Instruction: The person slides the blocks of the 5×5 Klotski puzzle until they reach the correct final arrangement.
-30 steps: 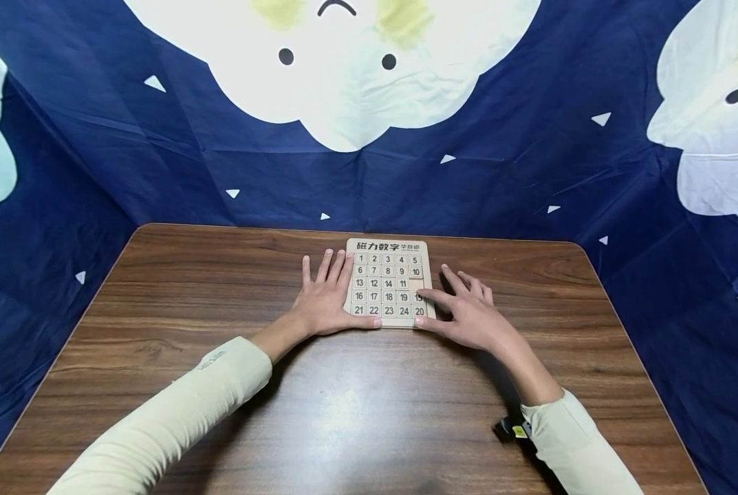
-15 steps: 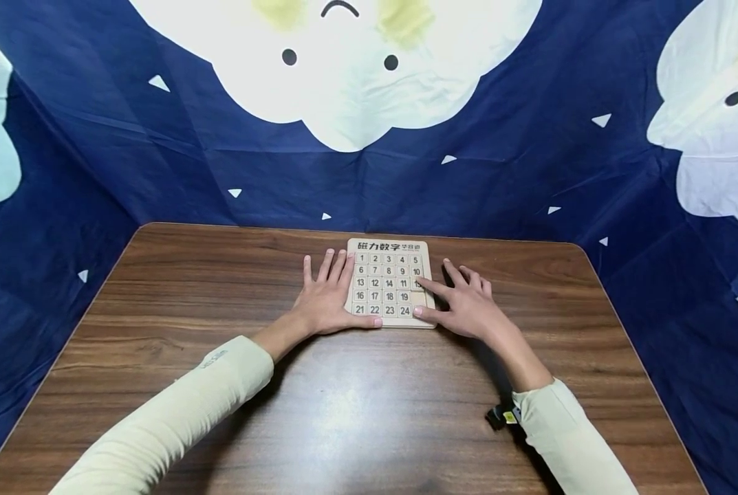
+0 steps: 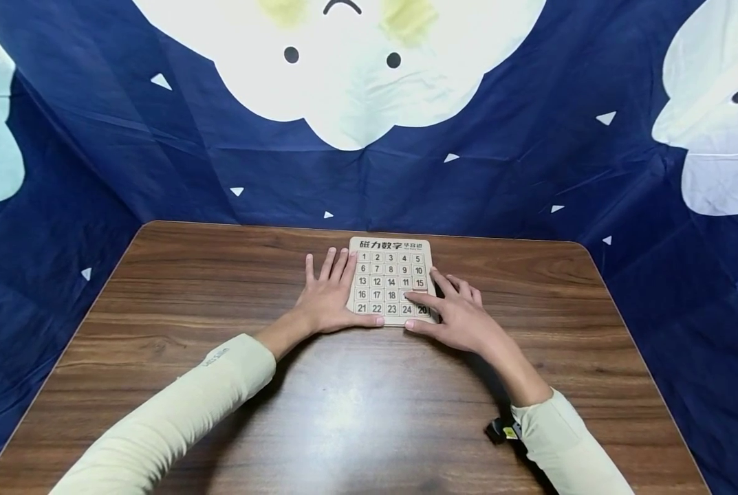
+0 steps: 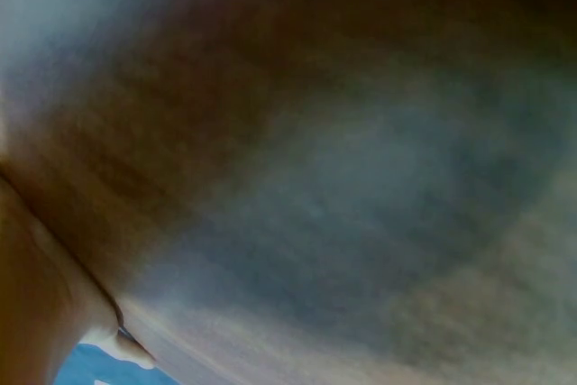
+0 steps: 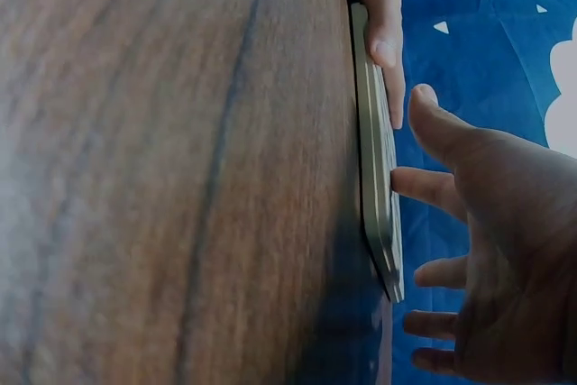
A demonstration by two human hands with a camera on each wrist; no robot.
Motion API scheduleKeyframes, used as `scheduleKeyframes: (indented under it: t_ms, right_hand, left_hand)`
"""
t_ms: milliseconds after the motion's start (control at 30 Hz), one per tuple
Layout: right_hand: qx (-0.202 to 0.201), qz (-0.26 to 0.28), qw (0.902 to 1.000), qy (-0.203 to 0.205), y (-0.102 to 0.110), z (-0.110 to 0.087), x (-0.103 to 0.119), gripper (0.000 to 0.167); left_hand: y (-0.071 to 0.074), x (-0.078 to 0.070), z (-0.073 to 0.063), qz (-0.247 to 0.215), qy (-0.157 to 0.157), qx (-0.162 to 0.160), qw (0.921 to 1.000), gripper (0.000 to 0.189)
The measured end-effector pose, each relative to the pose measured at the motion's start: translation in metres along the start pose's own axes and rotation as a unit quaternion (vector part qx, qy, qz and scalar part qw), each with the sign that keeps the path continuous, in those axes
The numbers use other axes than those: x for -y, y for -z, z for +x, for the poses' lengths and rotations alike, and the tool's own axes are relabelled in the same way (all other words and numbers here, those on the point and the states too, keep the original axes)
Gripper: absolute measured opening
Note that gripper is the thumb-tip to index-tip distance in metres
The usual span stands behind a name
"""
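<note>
A pale number sliding puzzle (image 3: 396,321) lies flat near the table's far edge. My left hand (image 3: 324,304) rests spread along its left side, fingertips on the frame and thumb at the front edge. The right hand (image 3: 466,322) reaches in from the right. Its straight index finger touches the tile right of 18, hiding most of its number; its thumb is by the front edge. Tile 15 (image 3: 419,282) ends the third row and tile 20 (image 3: 422,310) the bottom row. The fourth row's right end is mostly covered. In the right wrist view, the thumb stands off the board (image 5: 379,178).
The brown wooden table (image 3: 338,426) extends around the puzzle. A dark blue cloth (image 3: 220,165) with white clouds hangs behind and at both sides. A small black device (image 3: 498,431) sits at the right sleeve. The left wrist view is blurred.
Tile 15 has gone up one row, into the third row's gap. My right index finger has since shifted left and down off tile 15, and the thumb has come off tile 20.
</note>
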State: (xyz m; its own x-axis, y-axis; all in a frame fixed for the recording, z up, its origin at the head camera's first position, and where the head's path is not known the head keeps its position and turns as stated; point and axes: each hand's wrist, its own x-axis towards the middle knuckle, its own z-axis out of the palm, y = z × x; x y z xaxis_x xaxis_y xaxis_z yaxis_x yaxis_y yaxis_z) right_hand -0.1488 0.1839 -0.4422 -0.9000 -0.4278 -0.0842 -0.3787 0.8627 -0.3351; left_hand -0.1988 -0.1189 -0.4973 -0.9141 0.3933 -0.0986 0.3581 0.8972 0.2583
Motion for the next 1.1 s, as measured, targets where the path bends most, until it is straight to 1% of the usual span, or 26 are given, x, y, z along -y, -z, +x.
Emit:
scheduleKeyframes:
  t_ms: [100, 267, 400, 500, 633, 733, 900, 967, 1100]
  right_hand:
    - [0.001, 0.001, 1.0000, -0.005, 0.002, 0.000, -0.002, 0.063]
    - [0.007, 0.018, 0.9996, -0.021, 0.002, -0.002, -0.008, 0.061]
    - [0.003, 0.027, 0.9993, -0.025, 0.002, -0.004, -0.015, 0.061]
    - [-0.002, 0.029, 0.9991, -0.029, 0.002, -0.007, -0.022, 0.059]
    - [-0.004, 0.024, 0.9991, -0.035, 0.004, -0.012, -0.027, 0.056]
    - [-0.014, 0.006, 0.9995, -0.026, 0.005, -0.011, -0.022, 0.057]
    - [-0.047, -0.021, 0.9986, 0.011, 0.003, -0.004, -0.004, 0.060]
    - [-0.046, -0.019, 0.9984, 0.028, -0.001, 0.001, 0.004, 0.059]
    - [-0.023, -0.013, 0.9985, 0.047, -0.008, 0.007, 0.013, 0.057]
  left_hand:
    - [0.001, -0.002, 0.001, 0.002, -0.001, -0.001, 1.0000, 0.157]
    - [0.000, -0.002, -0.001, 0.003, -0.004, -0.003, 1.0000, 0.156]
    - [-0.001, 0.000, 0.000, 0.003, 0.001, -0.004, 1.0000, 0.158]
    - [-0.001, 0.000, 0.001, 0.002, 0.005, -0.004, 1.0000, 0.159]
    - [0.000, -0.001, 0.000, 0.000, 0.001, -0.004, 1.0000, 0.159]
    - [0.000, -0.003, -0.002, 0.002, -0.001, -0.004, 1.0000, 0.158]
    - [0.000, -0.003, -0.002, 0.003, -0.002, -0.007, 1.0000, 0.156]
    - [0.000, -0.002, -0.002, 0.000, -0.002, -0.006, 1.0000, 0.156]
    - [0.000, -0.001, -0.001, -0.006, -0.004, -0.005, 1.0000, 0.157]
